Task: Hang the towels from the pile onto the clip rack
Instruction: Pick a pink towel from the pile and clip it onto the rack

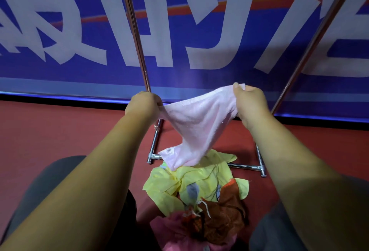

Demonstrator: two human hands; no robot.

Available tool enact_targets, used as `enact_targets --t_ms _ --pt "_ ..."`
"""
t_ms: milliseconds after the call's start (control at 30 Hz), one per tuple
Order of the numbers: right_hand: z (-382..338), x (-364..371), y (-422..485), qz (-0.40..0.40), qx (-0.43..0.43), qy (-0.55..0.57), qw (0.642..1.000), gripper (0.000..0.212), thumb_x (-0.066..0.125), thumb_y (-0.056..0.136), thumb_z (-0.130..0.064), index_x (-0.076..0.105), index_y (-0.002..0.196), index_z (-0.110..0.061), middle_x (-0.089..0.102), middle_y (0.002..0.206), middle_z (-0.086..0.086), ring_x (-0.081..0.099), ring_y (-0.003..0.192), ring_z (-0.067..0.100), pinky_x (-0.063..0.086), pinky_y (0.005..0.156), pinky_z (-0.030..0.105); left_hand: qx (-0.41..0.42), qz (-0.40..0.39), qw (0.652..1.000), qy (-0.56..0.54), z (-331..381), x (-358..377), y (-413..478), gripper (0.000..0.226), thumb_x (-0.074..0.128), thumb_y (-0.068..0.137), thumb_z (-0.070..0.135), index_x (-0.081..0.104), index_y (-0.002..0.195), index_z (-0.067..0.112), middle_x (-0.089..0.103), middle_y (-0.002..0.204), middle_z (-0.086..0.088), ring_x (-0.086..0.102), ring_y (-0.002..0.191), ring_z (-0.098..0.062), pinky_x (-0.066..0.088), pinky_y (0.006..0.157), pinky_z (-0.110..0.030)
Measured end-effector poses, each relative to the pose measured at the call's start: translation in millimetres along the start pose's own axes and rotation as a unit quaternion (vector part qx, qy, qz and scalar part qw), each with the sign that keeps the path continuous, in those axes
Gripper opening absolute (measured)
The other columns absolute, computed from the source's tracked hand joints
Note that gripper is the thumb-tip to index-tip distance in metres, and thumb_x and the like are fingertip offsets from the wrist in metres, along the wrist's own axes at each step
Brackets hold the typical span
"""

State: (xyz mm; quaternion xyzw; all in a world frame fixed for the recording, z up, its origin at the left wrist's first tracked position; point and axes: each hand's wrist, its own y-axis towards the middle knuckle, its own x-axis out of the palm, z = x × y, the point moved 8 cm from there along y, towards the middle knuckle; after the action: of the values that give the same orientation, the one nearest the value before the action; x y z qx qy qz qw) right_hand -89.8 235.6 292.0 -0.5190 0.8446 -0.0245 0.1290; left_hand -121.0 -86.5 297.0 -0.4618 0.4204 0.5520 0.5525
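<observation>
Head view: the person holds a pink towel (pixel 199 125) stretched between both hands, in front of the clip rack (pixel 137 37). Only the rack's chrome uprights and floor bars show, and any clips lie above the frame. The left hand (pixel 144 105) is closed around one top corner, its back toward the camera, so the fingers themselves are hidden. The right hand (pixel 250 103) pinches the other top corner, with the thumb lying over the cloth edge. Between them the upper hem sags a little, and the body of the towel hangs in a soft fold. Its lower corner trails down to the pile (pixel 199 194) on the red floor (pixel 60 131), where it meets a yellow cloth (pixel 191 180); whether it rests on that cloth or hangs just above it cannot be told. The towel looks like thin terry: light, limp and a little fuzzy. It should not slip from a fingertip grip, but it has no stiffness and will bunch wherever it is left slack. The corners are probably the best places to hold it, since they keep the hem taut and flat enough to feed into a clip. The drooping tail could catch on the pile, so lifting the towel clear before carrying it upward seems wise. A blue banner (pixel 60 71) with white lettering stands behind the rack.
</observation>
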Motion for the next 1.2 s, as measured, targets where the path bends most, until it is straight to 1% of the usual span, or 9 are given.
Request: enact_targets --t_ms 200,300,400,533,667,767,833,967,1200 --pt "4.6 36.3 -16.1 -0.176 0.036 0.063 0.982 0.030 0.064 0.094 -0.027 0.076 0.117 -0.012 0.080 0.109 0.015 0.077 0.105 0.033 0.058 0.101 0.057 -0.047 -0.023 0.982 -0.179 1.4 5.9 -5.6 0.037 0.043 0.086 0.004 0.070 0.090 0.030 0.073 0.070 -0.002 0.065 0.048 -0.017 0.046 0.045 -0.020" --pt "-6.1 54.7 -35.5 -0.313 0.017 0.119 0.942 0.021 0.062 0.106 -0.020 0.076 0.116 -0.008 0.077 0.114 0.017 0.074 0.105 0.027 0.058 0.098 0.044 -0.050 -0.019 0.961 -0.272 10.4 3.0 -7.2 0.034 0.041 0.084 0.010 0.069 0.091 0.027 0.076 0.078 -0.003 0.075 0.070 -0.024 0.058 0.059 -0.032" --pt "-10.1 66.2 -50.1 -0.387 0.002 0.099 0.917 0.017 0.063 0.105 -0.019 0.078 0.105 -0.012 0.077 0.096 0.009 0.074 0.087 0.017 0.060 0.077 0.027 -0.056 0.025 0.937 -0.344 16.9 -4.0 -5.4 0.026 0.048 0.093 0.020 0.071 0.086 0.012 0.070 0.075 0.000 0.063 0.072 -0.024 0.051 0.067 -0.029" --pt "-4.0 67.7 -45.4 -0.346 -0.023 0.053 0.937 0.018 0.061 0.107 -0.016 0.077 0.111 -0.009 0.079 0.098 0.013 0.073 0.090 0.020 0.058 0.083 0.034 -0.060 0.020 0.869 -0.490 24.5 -0.3 -5.2 0.027 0.065 0.088 0.029 0.081 0.079 0.009 0.075 0.074 -0.012 0.071 0.069 -0.025 0.065 0.073 -0.036" --pt "6.1 67.5 -33.3 -0.312 -0.009 0.042 0.949 0.020 0.057 0.106 -0.014 0.073 0.115 -0.006 0.075 0.116 0.027 0.069 0.101 0.032 0.052 0.093 0.049 -0.019 0.034 0.893 -0.449 29.1 1.9 -6.3 0.002 0.078 0.089 0.015 0.079 0.090 0.013 0.076 0.080 0.001 0.066 0.070 -0.012 0.057 0.068 -0.028" --pt "4.2 71.1 -34.8 -0.328 -0.023 0.042 0.943 0.014 0.062 0.102 -0.019 0.073 0.109 -0.014 0.074 0.105 0.015 0.067 0.100 0.026 0.051 0.092 0.046 0.017 -0.013 0.881 -0.473 38.7 8.4 -9.8 0.036 0.068 0.087 -0.007 0.080 0.103 0.023 0.079 0.105 0.009 0.073 0.093 -0.009 0.060 0.084 -0.028" --pt "1.2 73.5 -37.4 -0.337 -0.035 0.053 0.939 0.010 0.067 0.103 -0.018 0.075 0.108 -0.017 0.071 0.103 0.009 0.066 0.100 0.021 0.052 0.093 0.042 0.041 -0.057 0.864 -0.499 47.5 10.6 -11.6 0.045 0.062 0.086 -0.014 0.079 0.103 0.023 0.079 0.113 0.009 0.074 0.094 -0.011 0.059 0.078 -0.028" --pt "-3.0 69.3 -34.4 -0.298 -0.052 0.068 0.951 0.012 0.071 0.101 -0.016 0.078 0.111 -0.015 0.069 0.096 0.004 0.066 0.093 0.018 0.052 0.087 0.038 0.088 -0.094 0.857 -0.499 61.8 6.8 -17.4 0.038 0.057 0.085 -0.018 0.069 0.094 0.016 0.067 0.079 0.004 0.055 0.060 -0.009 0.044 0.056 -0.021" --pt "-2.3 73.4 -35.3 -0.288 -0.059 0.067 0.954 0.017 0.071 0.098 -0.011 0.081 0.112 -0.013 0.078 0.112 0.020 0.070 0.094 0.020 0.055 0.087 0.040 0.099 -0.116 0.856 -0.493 70.6 7.0 -23.2 0.038 0.053 0.079 -0.022 0.061 0.088 0.014 0.050 0.063 0.006 0.047 0.051 -0.009 0.039 0.049 -0.021"
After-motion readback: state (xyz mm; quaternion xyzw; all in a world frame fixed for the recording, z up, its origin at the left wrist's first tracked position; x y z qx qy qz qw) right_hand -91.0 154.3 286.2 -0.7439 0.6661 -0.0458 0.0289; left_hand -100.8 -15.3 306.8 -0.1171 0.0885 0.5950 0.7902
